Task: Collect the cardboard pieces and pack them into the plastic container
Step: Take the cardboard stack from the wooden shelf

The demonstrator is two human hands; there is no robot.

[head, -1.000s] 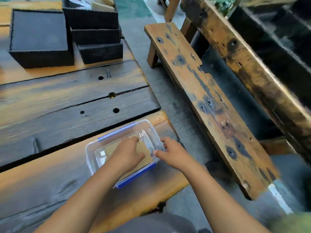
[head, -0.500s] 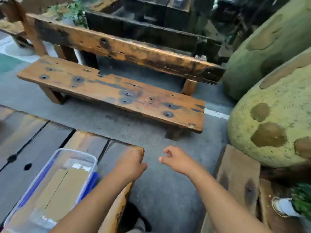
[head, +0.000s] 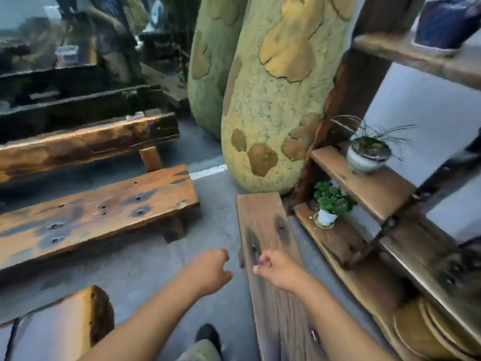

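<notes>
Both hands empty, held out in front of the body over grey floor. Left hand loosely curled, fingers folded in toward the palm, nothing in them. Right hand just right of it, fingers also bent into a loose curl, thumb tip pointing left, grasping nothing. The two hands are near each other but apart.

Right hand hovers above a narrow weathered plank bench that runs from near to far, its far end close against the base of a large yellow-green textured column with tan patches. A second similar column stands just left and behind.

Left side: long orange-brown wooden bench with dark stains and bolt holes, a heavy backrest beam beyond it. Near left corner: end of the wooden worktop, only its corner in view.

Right side: wooden shelf unit. Small leafy green potted plant in a white pot on the lowest shelf; a grey pot with thin grassy leaves one shelf up.

Dark shoe on the floor, bottom centre.

Cardboard pieces and plastic container: neither in view from this angle, location cannot be told
</notes>
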